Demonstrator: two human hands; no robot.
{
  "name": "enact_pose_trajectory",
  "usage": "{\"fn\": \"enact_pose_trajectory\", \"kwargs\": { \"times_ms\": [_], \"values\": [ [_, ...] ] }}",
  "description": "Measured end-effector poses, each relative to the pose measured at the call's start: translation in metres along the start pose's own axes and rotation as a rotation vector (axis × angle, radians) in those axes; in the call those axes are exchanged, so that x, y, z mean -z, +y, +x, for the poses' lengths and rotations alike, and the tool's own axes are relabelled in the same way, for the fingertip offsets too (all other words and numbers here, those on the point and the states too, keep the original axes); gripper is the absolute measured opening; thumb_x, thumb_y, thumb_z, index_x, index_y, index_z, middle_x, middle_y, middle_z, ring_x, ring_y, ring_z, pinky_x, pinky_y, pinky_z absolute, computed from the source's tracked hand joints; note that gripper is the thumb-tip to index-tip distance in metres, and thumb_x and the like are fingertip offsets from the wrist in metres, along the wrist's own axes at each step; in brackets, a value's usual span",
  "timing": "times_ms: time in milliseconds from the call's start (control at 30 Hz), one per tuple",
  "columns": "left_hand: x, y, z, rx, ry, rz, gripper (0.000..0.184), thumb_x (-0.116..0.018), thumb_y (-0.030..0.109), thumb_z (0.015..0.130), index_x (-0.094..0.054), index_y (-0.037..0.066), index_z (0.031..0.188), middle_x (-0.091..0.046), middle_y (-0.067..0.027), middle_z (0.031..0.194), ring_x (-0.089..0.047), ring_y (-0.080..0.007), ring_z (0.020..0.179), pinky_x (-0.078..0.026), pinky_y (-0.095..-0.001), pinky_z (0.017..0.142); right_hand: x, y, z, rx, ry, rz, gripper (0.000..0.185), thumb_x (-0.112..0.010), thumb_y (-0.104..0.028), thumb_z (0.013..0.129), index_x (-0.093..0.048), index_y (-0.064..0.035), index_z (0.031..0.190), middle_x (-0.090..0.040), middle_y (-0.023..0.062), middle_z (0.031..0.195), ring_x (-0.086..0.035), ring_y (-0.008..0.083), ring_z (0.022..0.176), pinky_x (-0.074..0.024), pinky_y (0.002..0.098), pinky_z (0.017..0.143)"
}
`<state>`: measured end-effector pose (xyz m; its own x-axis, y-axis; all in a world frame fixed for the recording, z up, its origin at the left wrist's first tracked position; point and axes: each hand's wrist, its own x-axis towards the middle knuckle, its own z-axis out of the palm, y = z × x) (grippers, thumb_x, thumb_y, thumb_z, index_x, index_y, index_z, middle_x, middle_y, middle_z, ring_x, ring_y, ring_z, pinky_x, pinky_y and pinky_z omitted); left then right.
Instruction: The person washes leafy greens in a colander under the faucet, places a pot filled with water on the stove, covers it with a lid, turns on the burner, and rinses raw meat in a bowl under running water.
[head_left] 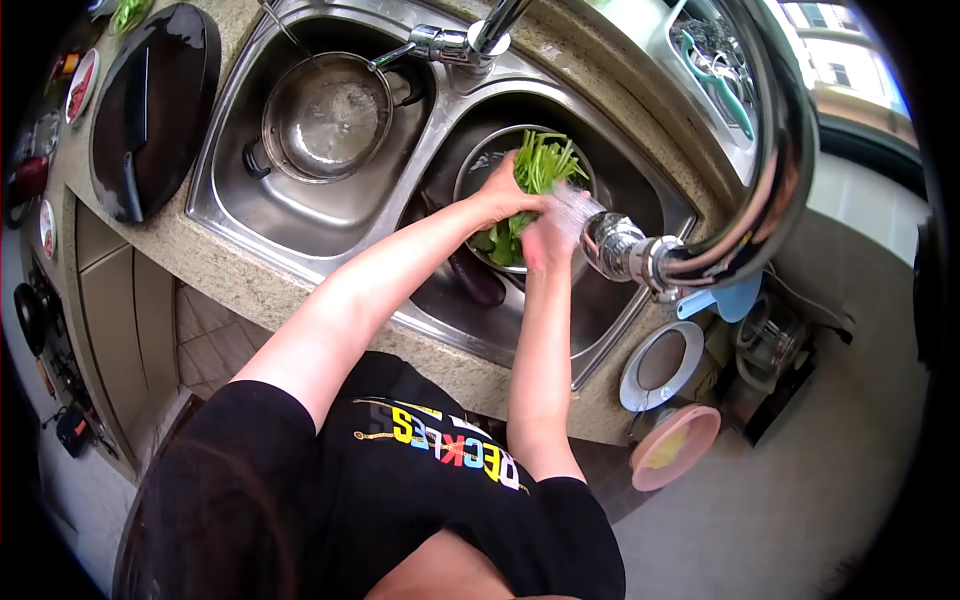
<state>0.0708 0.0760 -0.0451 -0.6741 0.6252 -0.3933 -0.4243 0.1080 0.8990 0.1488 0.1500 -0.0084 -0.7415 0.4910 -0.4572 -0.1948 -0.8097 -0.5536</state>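
Green leafy stalks are held over a metal bowl in the right-hand sink basin. My left hand grips the bunch from its left side, fingers partly hidden behind the stalks. Against the lower right of the bunch is my right hand, its fingers blurred by water spraying from the faucet head. Leaves hang down below the hands into the bowl. A dark purple eggplant lies in the basin beside the bowl, partly covered by my left forearm.
In the left basin sits a metal pot with dark handles. A knife rests on a dark round board at the left. The faucet's curved pipe arches on the right, above a pink bowl and a white-rimmed dish.
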Motion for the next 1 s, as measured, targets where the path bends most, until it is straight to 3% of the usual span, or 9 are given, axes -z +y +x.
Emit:
{"fn": "enact_pose_trajectory", "kwargs": {
  "times_ms": [167, 267, 333, 467, 533, 733, 800, 867, 1000],
  "values": [
    [0.012, 0.008, -0.011, 0.118, -0.004, -0.343, 0.072, -0.074, -0.001, 0.068, -0.037, 0.003, 0.129, -0.057, -0.0102, 0.117, -0.056, -0.0207, 0.107, -0.044, -0.0345, 0.094, -0.023, 0.008, -0.011, 0.097, -0.036, -0.154, 0.042, -0.044, -0.029, 0.096, -0.043, -0.0021, 0.129, -0.045, 0.0079, 0.132, -0.038, 0.0216, 0.125, -0.0236, 0.0360, 0.108],
    [0.021, 0.015, -0.016, 0.160, 0.030, -0.411, 0.060, -0.068, -0.002, 0.072, -0.042, 0.004, 0.126, -0.058, -0.0104, 0.115, -0.058, -0.0211, 0.103, -0.047, -0.0342, 0.090, -0.042, -0.004, -0.035, -0.010, -0.015, 0.048, 0.037, -0.052, -0.012, 0.094, -0.043, -0.0113, 0.130, -0.048, 0.0019, 0.129, -0.045, 0.0135, 0.113, -0.0357, 0.0308, 0.097],
    [0.027, 0.018, -0.017, 0.183, -0.003, -0.494, 0.052, -0.060, -0.004, 0.077, -0.044, 0.003, 0.126, -0.059, -0.0110, 0.114, -0.060, -0.0233, 0.101, -0.050, -0.0357, 0.087, -0.045, -0.014, -0.050, -0.072, -0.033, -0.390, 0.053, -0.047, -0.019, 0.094, -0.029, -0.0062, 0.142, -0.027, 0.0073, 0.146, -0.022, 0.0202, 0.135, -0.0139, 0.0430, 0.110],
    [0.038, 0.019, -0.018, 0.115, -0.051, -0.533, 0.052, -0.062, -0.001, 0.076, -0.045, 0.003, 0.125, -0.060, -0.0117, 0.110, -0.061, -0.0239, 0.097, -0.052, -0.0372, 0.083, -0.044, -0.040, -0.062, -0.066, 0.005, -0.290, 0.040, -0.050, -0.006, 0.091, -0.043, -0.0091, 0.130, -0.042, 0.0063, 0.135, -0.041, 0.0220, 0.124, -0.0368, 0.0542, 0.099],
    [0.043, 0.023, -0.017, 0.159, -0.111, -0.527, 0.056, -0.065, -0.002, 0.075, -0.041, 0.004, 0.126, -0.058, -0.0128, 0.112, -0.060, -0.0238, 0.098, -0.052, -0.0362, 0.083, -0.039, -0.046, -0.062, -0.038, 0.054, -0.292, 0.026, -0.055, -0.016, 0.091, -0.052, -0.0078, 0.115, -0.059, 0.0041, 0.112, -0.057, 0.0157, 0.103, -0.0507, 0.0414, 0.086],
    [0.037, -0.001, -0.007, 0.181, -0.066, -0.520, 0.057, -0.067, -0.002, 0.074, -0.041, 0.003, 0.124, -0.058, -0.0129, 0.110, -0.060, -0.0252, 0.095, -0.052, -0.0379, 0.080, 0.027, -0.032, -0.035, -0.145, 0.206, -0.543, 0.021, -0.053, -0.012, 0.089, -0.057, -0.0042, 0.109, -0.061, 0.0077, 0.106, -0.059, 0.0170, 0.097, -0.0545, 0.0357, 0.078],
    [0.032, -0.006, -0.002, 0.148, 0.005, -0.341, 0.057, -0.069, -0.003, 0.072, -0.041, 0.002, 0.122, -0.058, -0.0135, 0.110, -0.061, -0.0255, 0.093, -0.053, -0.0378, 0.079, 0.051, -0.020, -0.024, -0.049, 0.380, -0.875, 0.026, -0.055, -0.013, 0.087, -0.056, -0.0016, 0.111, -0.060, 0.0107, 0.107, -0.059, 0.0174, 0.095, -0.0554, 0.0321, 0.072],
    [0.024, -0.007, -0.004, 0.159, 0.112, -0.357, 0.060, -0.072, 0.000, 0.071, -0.040, 0.002, 0.122, -0.058, -0.0125, 0.110, -0.061, -0.0244, 0.094, -0.052, -0.0373, 0.079, 0.065, -0.015, -0.012, 0.106, 0.387, -1.440, 0.044, -0.064, -0.023, 0.080, -0.053, -0.0028, 0.117, -0.055, 0.0204, 0.115, -0.055, 0.0338, 0.104, -0.0454, 0.0421, 0.089],
    [0.015, -0.042, 0.009, 0.127, 0.176, -0.269, 0.054, -0.072, 0.013, 0.075, -0.045, 0.006, 0.122, -0.057, -0.0095, 0.113, -0.056, -0.0192, 0.102, -0.046, -0.0326, 0.087, 0.080, 0.008, 0.010, 0.425, 0.461, -1.520, 0.053, -0.064, -0.029, 0.080, -0.047, -0.0057, 0.125, -0.052, 0.0227, 0.117, -0.046, 0.0401, 0.114, -0.0361, 0.0463, 0.097]
  ]
}}
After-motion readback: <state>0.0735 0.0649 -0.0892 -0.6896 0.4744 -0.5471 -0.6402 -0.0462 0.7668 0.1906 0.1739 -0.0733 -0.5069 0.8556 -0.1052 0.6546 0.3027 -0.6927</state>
